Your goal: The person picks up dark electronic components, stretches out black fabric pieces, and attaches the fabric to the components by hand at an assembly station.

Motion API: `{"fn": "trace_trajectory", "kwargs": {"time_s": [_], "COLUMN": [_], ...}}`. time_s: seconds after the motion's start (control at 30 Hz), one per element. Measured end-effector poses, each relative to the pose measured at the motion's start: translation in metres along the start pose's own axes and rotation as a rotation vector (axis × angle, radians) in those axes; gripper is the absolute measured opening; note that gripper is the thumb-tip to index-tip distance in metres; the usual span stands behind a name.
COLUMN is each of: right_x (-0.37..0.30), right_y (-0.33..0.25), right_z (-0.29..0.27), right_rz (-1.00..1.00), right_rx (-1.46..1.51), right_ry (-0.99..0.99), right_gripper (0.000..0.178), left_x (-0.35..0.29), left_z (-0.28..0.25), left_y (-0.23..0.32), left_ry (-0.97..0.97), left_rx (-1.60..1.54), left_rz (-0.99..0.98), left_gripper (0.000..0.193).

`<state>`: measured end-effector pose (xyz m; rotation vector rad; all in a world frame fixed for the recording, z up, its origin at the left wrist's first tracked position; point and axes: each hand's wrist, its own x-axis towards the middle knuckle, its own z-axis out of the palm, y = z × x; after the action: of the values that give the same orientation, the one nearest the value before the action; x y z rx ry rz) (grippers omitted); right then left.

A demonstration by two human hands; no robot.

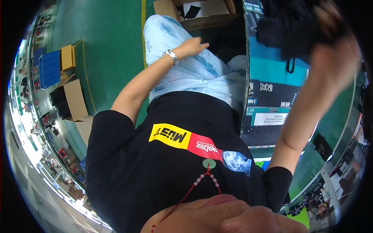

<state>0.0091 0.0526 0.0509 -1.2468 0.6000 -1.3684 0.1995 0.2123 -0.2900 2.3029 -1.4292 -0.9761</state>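
My left hand [192, 46] rests on my thigh, on light blue patterned trousers [186, 79]. Its fingers are loosely stretched and I see nothing in them. A silver watch or bracelet [171, 56] is on that wrist. On the right, my right hand [336, 52] is raised over the worktop and smeared by motion. It is close to a heap of black, cloth-like pieces [272, 33], one with a small hanging loop [290, 66]. Whether the hand holds one of them cannot be made out.
The worktop [272, 73], covered in teal and black printed sheets, runs along my right side. Ahead stands an open cardboard box [210, 21] with papers inside. Farther left are a blue bin [49, 69], a yellow bin [67, 57] and another cardboard box [75, 99] on the green floor [108, 46].
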Motion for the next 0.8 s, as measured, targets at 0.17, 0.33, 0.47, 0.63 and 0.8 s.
{"fn": "trace_trajectory", "kwargs": {"time_s": [0.17, 0.33, 0.47, 0.63, 0.8], "right_x": [-0.026, -0.139, -0.129, -0.130, -0.074], "right_y": [0.189, 0.390, 0.525, 0.614, 0.650], "right_z": [0.158, 0.128, -0.055, -0.204, -0.246], "right_rz": [0.310, 1.139, 1.428, 1.606, 1.253], "right_rx": [0.013, -0.225, -0.654, -1.068, -1.554], "right_ry": [-0.616, -0.383, 0.108, -0.122, -0.697], "right_gripper": [0.019, 0.013, 0.008, 0.044, 0.046], "left_x": [0.028, 0.006, 0.070, 0.087, 0.117], "left_z": [0.089, 0.173, 0.078, 0.106, 0.106], "left_y": [-0.033, -0.100, -0.037, -0.040, -0.015], "left_ry": [-0.385, -0.438, -0.873, -0.950, -1.061], "left_rx": [0.014, -0.015, -0.065, -0.289, -0.375], "left_rz": [0.142, 0.202, 0.146, 0.227, 0.218], "left_gripper": [0.067, 0.058, 0.059, 0.075, 0.070]}}
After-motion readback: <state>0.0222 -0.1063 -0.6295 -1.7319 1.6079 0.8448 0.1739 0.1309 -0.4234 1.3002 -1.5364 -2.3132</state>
